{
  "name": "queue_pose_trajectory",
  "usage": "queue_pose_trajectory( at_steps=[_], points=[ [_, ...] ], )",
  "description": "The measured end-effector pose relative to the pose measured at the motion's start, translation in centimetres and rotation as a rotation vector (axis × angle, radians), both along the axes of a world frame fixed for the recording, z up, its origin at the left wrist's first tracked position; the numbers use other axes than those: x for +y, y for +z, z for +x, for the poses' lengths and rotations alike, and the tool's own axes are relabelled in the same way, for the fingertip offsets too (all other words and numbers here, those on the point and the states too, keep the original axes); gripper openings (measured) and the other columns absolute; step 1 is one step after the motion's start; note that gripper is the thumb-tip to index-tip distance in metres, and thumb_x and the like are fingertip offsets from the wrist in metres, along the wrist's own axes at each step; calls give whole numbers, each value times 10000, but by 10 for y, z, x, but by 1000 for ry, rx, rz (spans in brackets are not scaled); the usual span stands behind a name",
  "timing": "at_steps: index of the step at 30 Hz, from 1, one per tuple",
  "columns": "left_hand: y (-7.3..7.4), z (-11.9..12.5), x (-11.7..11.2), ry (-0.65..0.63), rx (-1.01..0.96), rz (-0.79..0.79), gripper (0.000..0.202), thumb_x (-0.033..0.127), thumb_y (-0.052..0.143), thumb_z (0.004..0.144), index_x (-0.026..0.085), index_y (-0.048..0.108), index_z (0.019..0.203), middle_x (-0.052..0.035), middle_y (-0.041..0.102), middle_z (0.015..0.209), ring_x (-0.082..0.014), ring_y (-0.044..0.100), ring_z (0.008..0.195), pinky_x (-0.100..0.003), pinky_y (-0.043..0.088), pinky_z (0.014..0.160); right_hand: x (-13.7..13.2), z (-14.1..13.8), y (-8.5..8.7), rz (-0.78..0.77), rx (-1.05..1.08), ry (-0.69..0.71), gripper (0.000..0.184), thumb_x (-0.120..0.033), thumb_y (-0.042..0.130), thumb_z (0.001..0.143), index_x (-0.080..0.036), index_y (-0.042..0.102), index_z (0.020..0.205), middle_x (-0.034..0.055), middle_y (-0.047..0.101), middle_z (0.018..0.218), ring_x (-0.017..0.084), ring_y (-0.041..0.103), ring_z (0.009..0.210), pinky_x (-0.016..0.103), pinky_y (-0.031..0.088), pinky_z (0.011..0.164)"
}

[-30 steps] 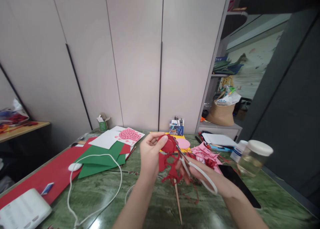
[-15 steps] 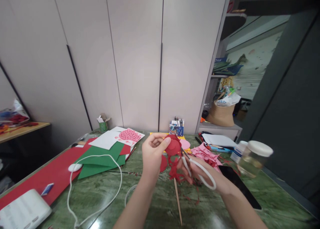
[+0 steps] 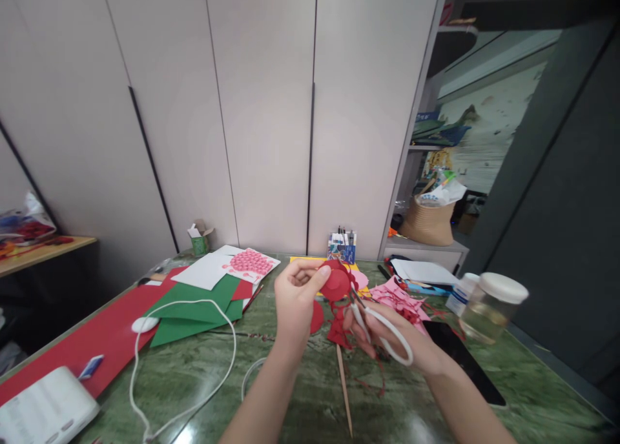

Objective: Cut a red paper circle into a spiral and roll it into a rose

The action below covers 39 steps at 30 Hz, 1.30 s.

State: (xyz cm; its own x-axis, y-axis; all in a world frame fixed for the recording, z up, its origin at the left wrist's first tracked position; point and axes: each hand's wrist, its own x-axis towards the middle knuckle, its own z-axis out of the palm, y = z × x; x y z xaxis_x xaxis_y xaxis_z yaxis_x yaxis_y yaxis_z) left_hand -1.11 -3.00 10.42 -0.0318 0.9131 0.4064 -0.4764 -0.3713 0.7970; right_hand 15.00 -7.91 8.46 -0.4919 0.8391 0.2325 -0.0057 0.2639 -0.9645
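My left hand (image 3: 296,299) pinches a red paper cutout (image 3: 335,282) between thumb and fingers, held up above the green marble table (image 3: 300,392). Loose red strips dangle from the paper. My right hand (image 3: 392,344) grips white-handled scissors (image 3: 382,331), whose blades point up and left into the red paper. A thin wooden stick (image 3: 345,389) lies on the table just below both hands.
Green and red paper sheets (image 3: 194,305) lie at the left with a white cable (image 3: 227,360). Pink scraps (image 3: 394,299), a black phone (image 3: 460,360) and a glass jar (image 3: 491,305) sit at the right. A white device (image 3: 43,408) lies at the near left.
The scissors have closed in on the red paper and moved slightly left. My left hand has turned the cutout a little and held its place.
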Motion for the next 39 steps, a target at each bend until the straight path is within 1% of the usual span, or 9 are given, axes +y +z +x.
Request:
queue_pose_trajectory(
  at_steps=[6,10,13,22,27,31,39],
  points=[
    [1,0,-3,57,19,4,180,253,727,651,129,661,764,-17,642,641,-94,565,583,-187,436,569,2,0,-3,29,13,-14,377,-510,431,877,-143,517,860,-23,439,648,85,401,525,245,322,538],
    [2,-1,-3,73,35,14,173,251,726,646,133,670,759,-20,649,645,-100,570,591,-192,442,571,1,1,-4,54,-20,-29,364,-492,419,889,-148,514,818,-25,445,626,89,396,526,245,312,537],
    [3,-2,-4,84,44,24,167,243,726,643,133,673,757,-25,657,655,-104,577,595,-196,449,575,0,2,-3,48,-40,-47,363,-490,414,893,-148,515,823,-26,444,623,86,389,521,240,299,520],
    [5,-8,-3,81,95,46,142,228,722,655,145,678,762,-5,647,623,-88,569,571,-179,449,555,0,4,-5,13,-79,-52,344,-481,402,902,-156,500,845,-38,426,612,70,349,480,229,252,461],
    [6,-11,-1,91,140,70,134,222,721,656,151,688,764,-11,662,647,-94,588,592,-180,463,574,-2,6,-1,30,-135,-54,341,-476,390,908,-154,489,849,-40,414,606,72,342,486,231,263,468],
    [7,-14,-1,92,166,72,130,221,721,657,161,694,769,-8,674,667,-88,598,607,-168,469,582,-4,7,2,29,-151,-53,353,-479,380,911,-156,484,813,-37,408,610,73,343,497,234,268,480],
    [11,-19,-4,66,223,51,141,241,722,663,166,690,777,-4,689,703,-81,611,636,-161,482,603,-1,10,-4,-31,-140,-42,330,-485,408,898,-171,468,812,-41,393,637,70,330,500,224,272,476]
  ],
)
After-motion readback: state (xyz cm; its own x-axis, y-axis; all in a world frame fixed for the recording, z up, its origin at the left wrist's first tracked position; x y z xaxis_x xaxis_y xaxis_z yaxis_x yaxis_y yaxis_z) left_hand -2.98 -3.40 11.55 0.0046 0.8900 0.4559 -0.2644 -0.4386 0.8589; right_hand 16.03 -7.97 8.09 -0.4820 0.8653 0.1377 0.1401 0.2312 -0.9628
